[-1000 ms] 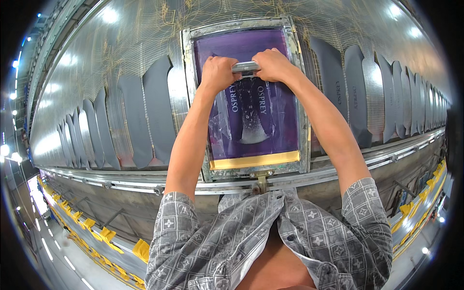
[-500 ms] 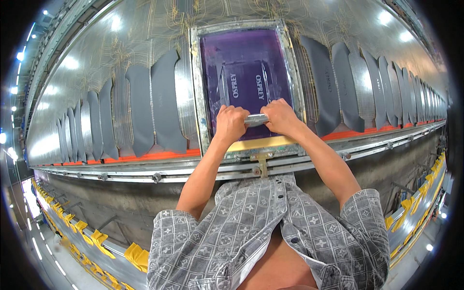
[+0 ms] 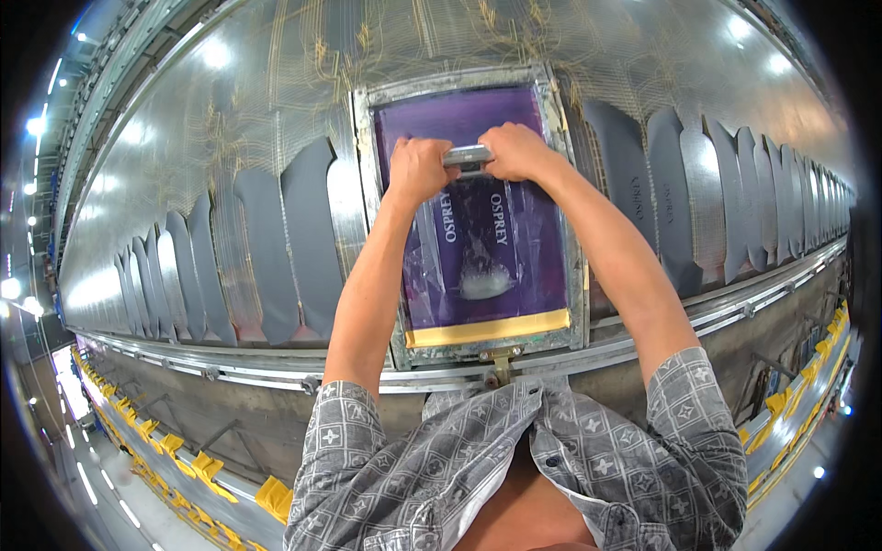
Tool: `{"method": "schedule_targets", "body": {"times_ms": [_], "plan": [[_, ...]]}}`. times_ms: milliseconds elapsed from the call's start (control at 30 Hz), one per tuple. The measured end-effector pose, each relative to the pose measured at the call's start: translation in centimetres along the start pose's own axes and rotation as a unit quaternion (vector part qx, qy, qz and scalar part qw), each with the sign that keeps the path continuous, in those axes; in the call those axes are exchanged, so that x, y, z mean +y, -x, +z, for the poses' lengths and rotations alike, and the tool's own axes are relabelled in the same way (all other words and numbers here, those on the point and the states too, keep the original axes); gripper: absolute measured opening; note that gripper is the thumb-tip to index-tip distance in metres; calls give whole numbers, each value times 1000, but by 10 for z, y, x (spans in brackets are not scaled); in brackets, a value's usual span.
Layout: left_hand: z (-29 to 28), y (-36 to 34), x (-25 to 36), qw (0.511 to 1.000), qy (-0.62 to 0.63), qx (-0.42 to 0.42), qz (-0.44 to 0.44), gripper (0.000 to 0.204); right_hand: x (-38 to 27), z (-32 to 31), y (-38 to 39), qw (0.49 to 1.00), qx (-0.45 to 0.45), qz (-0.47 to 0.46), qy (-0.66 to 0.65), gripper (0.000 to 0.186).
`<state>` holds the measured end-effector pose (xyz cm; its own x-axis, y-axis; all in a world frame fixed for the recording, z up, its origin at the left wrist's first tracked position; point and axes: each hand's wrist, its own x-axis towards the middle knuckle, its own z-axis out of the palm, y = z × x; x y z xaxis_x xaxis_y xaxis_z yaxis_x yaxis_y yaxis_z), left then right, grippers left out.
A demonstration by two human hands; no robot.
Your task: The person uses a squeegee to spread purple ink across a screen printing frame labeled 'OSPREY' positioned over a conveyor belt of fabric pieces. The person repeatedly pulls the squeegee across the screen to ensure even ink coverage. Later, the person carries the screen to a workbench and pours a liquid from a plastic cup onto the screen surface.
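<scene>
My left hand [image 3: 421, 169] and my right hand [image 3: 517, 151] are closed round the two ends of a squeegee [image 3: 469, 156] with a grey metal holder. It lies crosswise over the far half of a purple printing screen [image 3: 544, 275], whose blade edge is hidden. A worn metal screen frame [image 3: 578, 308] surrounds the mesh. Two rows of pale lettering run along the mesh just nearer than the squeegee. Closer to me, a wet-looking, whitish translucent patch [image 3: 485, 283] lies on the mesh. Yellow tape [image 3: 487, 329] covers the near end.
Dark grey cut panels [image 3: 262, 257] lie in a row on the long metal table, with more panels [image 3: 680, 202] to the right. A metal rail [image 3: 276, 369] follows its near edge; a bracket [image 3: 499, 361] joins the frame there. Yellow pieces [image 3: 274, 498] hang on a rack behind me.
Both hands have pushed the squeegee away from me, from the screen's near end to its far half. The whitish patch now shows on the mesh. My view has shifted slightly.
</scene>
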<state>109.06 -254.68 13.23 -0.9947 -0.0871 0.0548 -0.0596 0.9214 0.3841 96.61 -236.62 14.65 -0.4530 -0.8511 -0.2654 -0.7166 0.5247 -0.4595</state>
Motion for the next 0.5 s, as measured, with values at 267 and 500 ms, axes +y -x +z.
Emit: {"method": "schedule_targets", "body": {"times_ms": [267, 500], "plan": [[11, 20, 18, 999, -38, -7, 10, 20, -1, 21, 20, 999, 21, -8, 36, 14], [39, 181, 82, 997, 15, 72, 17, 13, -65, 86, 158, 996, 36, -76, 37, 14]]}}
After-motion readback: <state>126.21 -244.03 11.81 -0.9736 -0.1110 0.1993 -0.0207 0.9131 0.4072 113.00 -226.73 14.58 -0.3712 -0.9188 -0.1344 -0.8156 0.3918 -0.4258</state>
